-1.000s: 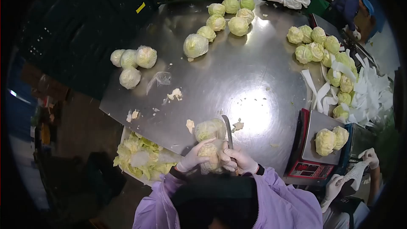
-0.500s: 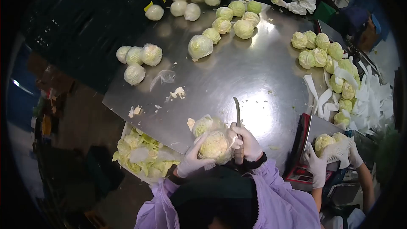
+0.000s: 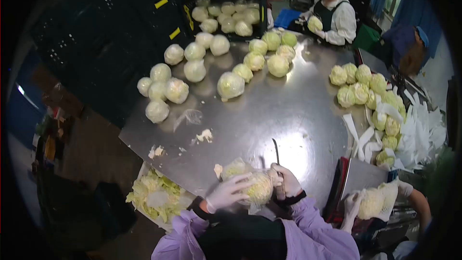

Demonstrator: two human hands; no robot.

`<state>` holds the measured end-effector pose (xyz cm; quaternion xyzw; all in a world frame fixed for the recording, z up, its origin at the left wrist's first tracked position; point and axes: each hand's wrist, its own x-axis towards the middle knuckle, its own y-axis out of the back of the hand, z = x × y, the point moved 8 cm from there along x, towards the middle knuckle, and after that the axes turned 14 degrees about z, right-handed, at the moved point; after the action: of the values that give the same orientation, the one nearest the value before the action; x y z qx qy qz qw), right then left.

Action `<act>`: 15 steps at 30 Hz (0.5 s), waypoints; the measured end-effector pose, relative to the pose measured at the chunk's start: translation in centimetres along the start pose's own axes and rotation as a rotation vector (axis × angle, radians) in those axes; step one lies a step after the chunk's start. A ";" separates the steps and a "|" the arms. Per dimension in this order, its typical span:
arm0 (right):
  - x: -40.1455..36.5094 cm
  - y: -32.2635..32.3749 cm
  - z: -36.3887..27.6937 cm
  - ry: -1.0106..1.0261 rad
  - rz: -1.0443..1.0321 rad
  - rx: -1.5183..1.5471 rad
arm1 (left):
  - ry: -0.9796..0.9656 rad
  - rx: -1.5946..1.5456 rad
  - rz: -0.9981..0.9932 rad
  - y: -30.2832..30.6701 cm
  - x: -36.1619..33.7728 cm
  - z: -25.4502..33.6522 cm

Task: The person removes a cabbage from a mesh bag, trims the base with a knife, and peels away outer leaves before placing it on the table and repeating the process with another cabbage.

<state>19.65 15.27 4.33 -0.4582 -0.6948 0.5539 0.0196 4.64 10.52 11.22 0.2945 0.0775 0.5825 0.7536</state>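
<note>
A cabbage (image 3: 260, 188) in clear plastic film rests near the table's front edge. My gloved left hand (image 3: 230, 191) lies against its left side, fingers spread over it. The handle of a knife (image 3: 276, 151) is in my gloved right hand (image 3: 287, 181), its dark curved blade pointing up and away; the fingers of that hand also touch the film at the cabbage's right side. Just behind is another cabbage (image 3: 235, 167), partly covered by the film. A pale cut piece (image 3: 218, 170) lies to its left.
Wrapped cabbages (image 3: 157, 110) stand at the table's left, others (image 3: 278, 65) at the back and right. A bin of leaves (image 3: 156, 195) is at front left. Loose film (image 3: 188, 117) and scraps lie on the metal table (image 3: 231, 130). Co-workers' hands (image 3: 353, 207) hold a netted cabbage at right.
The view has tilted up. My left hand has moved from the cabbage's lower left side onto its upper left, fingers more spread. The co-worker at right has drawn netting over a cabbage.
</note>
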 end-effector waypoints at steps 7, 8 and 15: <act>-2.9 4.3 -0.6 0.211 0.167 -0.368 | -0.274 0.245 0.164 -5.7 1.7 2.3; -3.4 5.5 -0.6 0.245 0.284 -0.411 | -0.274 0.236 0.177 -6.5 1.7 2.3; -9.7 5.3 -0.9 0.797 0.635 -0.947 | 0.671 -0.803 0.253 -12.7 2.9 -5.0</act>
<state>29.03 9.34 5.15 -0.7669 -0.6339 -0.0405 -0.0916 13.81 13.08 0.97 -0.2124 0.0491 0.7147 0.6646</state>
